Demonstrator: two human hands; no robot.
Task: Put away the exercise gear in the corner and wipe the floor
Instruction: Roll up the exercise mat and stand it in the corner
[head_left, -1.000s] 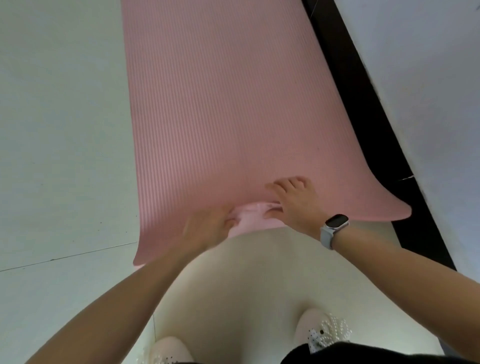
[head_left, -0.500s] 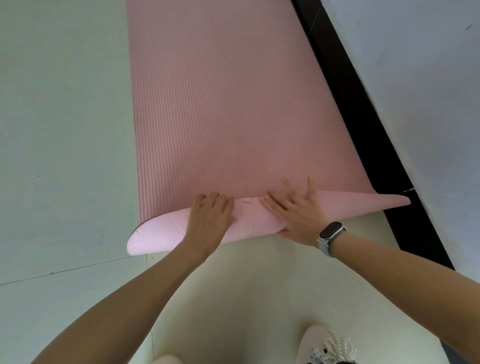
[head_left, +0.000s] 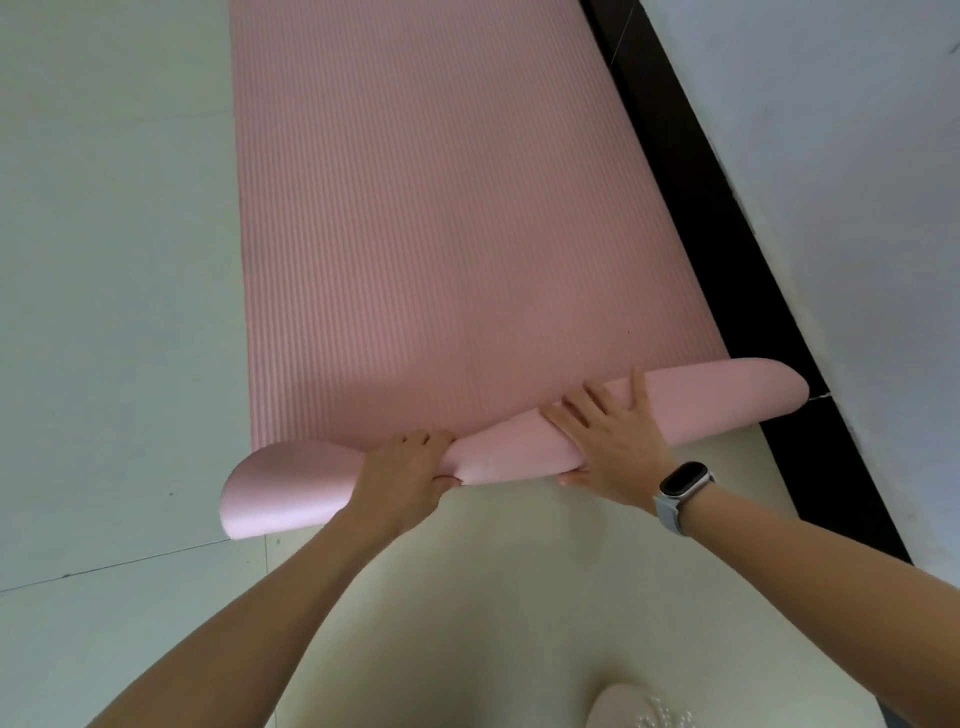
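A long pink ribbed foam exercise mat (head_left: 457, 218) lies flat on the pale tiled floor (head_left: 104, 260), running away from the person beside a dark skirting strip (head_left: 727, 249) at the foot of a white wall (head_left: 857, 182); its near end is curled over into a loose roll that shows the smooth underside, flaring wider at both outer ends; the left hand (head_left: 402, 480) grips the roll near its middle, fingers (head_left: 421, 441) curled over the top and thumb tucked beneath; the right hand (head_left: 608, 447) lies on the roll just to the right, fingers (head_left: 597, 397) spread nearly straight over it, thumb under the near edge; a grey-strapped smartwatch (head_left: 680, 491) sits on the right wrist; 1 pale beaded shoe (head_left: 649, 712) shows at the bottom edge.
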